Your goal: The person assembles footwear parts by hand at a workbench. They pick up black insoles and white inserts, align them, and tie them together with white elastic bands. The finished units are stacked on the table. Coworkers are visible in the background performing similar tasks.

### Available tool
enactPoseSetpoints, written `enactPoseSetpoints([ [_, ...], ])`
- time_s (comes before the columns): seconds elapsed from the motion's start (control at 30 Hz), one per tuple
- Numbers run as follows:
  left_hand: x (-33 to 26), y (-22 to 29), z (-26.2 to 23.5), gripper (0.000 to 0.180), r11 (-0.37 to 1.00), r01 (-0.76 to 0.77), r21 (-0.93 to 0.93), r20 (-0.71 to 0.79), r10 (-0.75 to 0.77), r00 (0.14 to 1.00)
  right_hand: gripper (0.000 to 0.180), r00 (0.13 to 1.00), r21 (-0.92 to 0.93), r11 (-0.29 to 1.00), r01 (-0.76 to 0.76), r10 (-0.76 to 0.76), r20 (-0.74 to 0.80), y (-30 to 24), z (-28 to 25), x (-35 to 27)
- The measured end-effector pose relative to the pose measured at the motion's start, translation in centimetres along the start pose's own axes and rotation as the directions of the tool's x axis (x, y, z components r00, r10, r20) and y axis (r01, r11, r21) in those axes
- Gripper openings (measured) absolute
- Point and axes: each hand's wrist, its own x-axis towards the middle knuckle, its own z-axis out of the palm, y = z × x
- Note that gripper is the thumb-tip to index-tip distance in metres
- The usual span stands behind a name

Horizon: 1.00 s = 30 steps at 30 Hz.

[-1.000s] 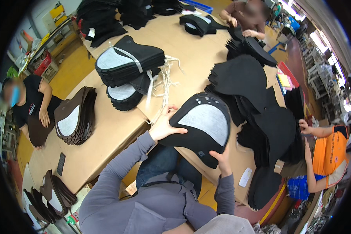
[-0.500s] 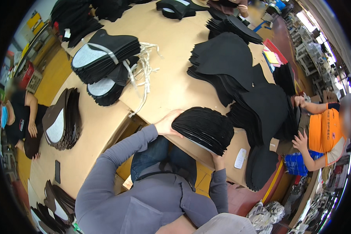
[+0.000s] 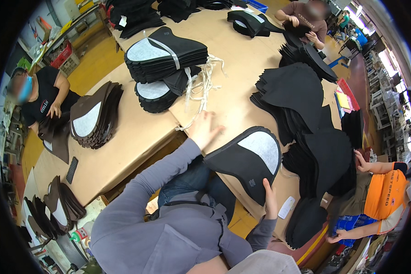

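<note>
In front of me a stack of black cut fabric pieces (image 3: 242, 157) lies flat on the table edge, its top piece showing a pale grey patch. My right hand (image 3: 270, 201) grips the stack's near right edge, thumb on top and the other fingers hidden underneath. My left hand (image 3: 203, 131) is off the stack, fingers apart over the table, close to the loose ends of a bunch of cream tie strips (image 3: 205, 86). Beside those strips, a tied bundle of black pieces (image 3: 166, 52) rests on another bundle (image 3: 157, 94).
Large black piles (image 3: 322, 150) fill the right side, near a white tag (image 3: 286, 208). A brown stack (image 3: 98, 116) and a dark handheld device (image 3: 71, 170) lie left. Co-workers sit left and far right; another in an orange shirt (image 3: 384, 194) stands right. A gap separates the tables.
The stack has gone from standing on edge between both hands to lying flat, patch up. My left hand has let go and moved up toward the tie strips; my right hand keeps hold.
</note>
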Motion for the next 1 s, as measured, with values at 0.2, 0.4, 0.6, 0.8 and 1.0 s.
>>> enactPoseSetpoints([
  [0.2,1.4,-7.3,-0.2,0.009,0.987,0.028,0.159,-0.105,-0.012,0.994,0.051,0.755,-0.646,0.700,0.305,-0.591,-0.284,-2.7,-1.8,-1.7],
  [0.4,2.3,-5.3,0.2,0.011,0.925,0.235,0.298,-0.069,-0.224,0.972,0.035,0.838,-0.208,0.851,0.482,-0.517,-0.175,-9.5,3.5,-3.7],
  [0.6,1.5,-7.3,-1.3,0.013,0.975,0.016,0.224,-0.272,0.046,0.961,0.030,0.737,-0.267,0.688,0.675,-0.650,0.186,-11.0,7.7,-4.3],
  [0.8,-1.3,6.1,-7.7,0.008,0.809,-0.001,-0.588,0.287,0.209,0.935,0.056,0.500,-0.401,0.395,0.827,-0.843,0.200,-13.5,10.6,-5.0],
  [1.0,0.2,8.7,-15.7,0.007,0.699,-0.228,-0.678,0.219,0.488,0.845,0.021,0.528,-0.165,0.540,0.826,-0.636,0.562,-13.8,4.8,-4.0],
])
